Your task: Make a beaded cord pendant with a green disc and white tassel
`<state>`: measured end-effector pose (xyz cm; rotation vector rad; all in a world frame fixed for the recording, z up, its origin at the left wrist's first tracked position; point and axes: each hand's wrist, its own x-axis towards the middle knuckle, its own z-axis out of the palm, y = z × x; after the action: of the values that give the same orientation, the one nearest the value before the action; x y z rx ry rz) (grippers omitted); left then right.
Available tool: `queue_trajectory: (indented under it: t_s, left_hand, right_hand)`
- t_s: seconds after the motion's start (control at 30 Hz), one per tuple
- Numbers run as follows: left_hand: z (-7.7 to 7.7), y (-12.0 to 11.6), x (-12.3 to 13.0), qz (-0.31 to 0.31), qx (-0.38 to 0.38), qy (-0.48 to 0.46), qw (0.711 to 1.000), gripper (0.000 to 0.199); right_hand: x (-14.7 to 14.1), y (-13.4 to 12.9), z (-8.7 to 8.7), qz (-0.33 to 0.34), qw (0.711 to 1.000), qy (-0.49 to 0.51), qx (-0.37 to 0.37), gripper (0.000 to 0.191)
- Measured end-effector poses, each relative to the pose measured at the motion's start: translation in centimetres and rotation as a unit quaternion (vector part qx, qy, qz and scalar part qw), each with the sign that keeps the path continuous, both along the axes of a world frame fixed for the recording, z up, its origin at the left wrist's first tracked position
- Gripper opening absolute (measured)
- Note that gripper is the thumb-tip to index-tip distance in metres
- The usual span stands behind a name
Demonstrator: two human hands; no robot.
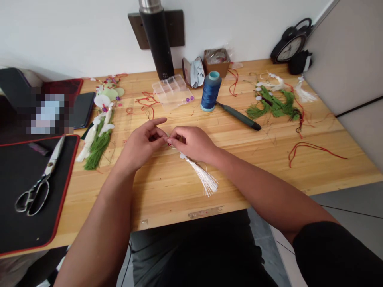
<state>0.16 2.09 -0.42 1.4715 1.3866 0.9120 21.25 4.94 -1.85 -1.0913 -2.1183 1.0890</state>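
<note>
White tassel, just one, lies on the desk, nearer than the spool. Also short of the spool, fingers of the left hand and right hand pinch the tassel's cord, mostly hidden. Two purple beads sit left of the spool; behind, leftward, one bottle, its top cut off, bears unreadable lettering.

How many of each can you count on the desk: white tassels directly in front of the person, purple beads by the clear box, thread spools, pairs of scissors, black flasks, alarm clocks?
White tassel in front of the person: 1
Purple beads by the clear box: 2
Blue thread spool: 1
Scissors: 1
Black flask: 1
Alarm clock: 1
Total: 7
</note>
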Motion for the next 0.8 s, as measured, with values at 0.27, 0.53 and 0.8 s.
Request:
queue_trajectory:
  t_s: [0.27, 0.53, 0.8]
  left_hand:
    - [0.18, -0.06, 0.21, 0.005, 0.003, 0.013, 1.0, 0.071]
    - [0.42, -0.25, 0.39, 0.0, 0.001, 0.021, 1.0, 0.072]
    - [0.65, -0.21, 0.14, -0.009, 0.005, 0.047, 0.999, 0.069]
  right_hand:
    - [0.05, 0.15, 0.0, 0.001, 1.0, 0.011, 0.004, 0.023]
    - [0.0, 0.3, -0.17, -0.01, 1.0, 0.023, -0.002, 0.021]
    - [-0.12, 0.47, -0.56, -0.035, 0.998, 0.05, -0.007, 0.021]
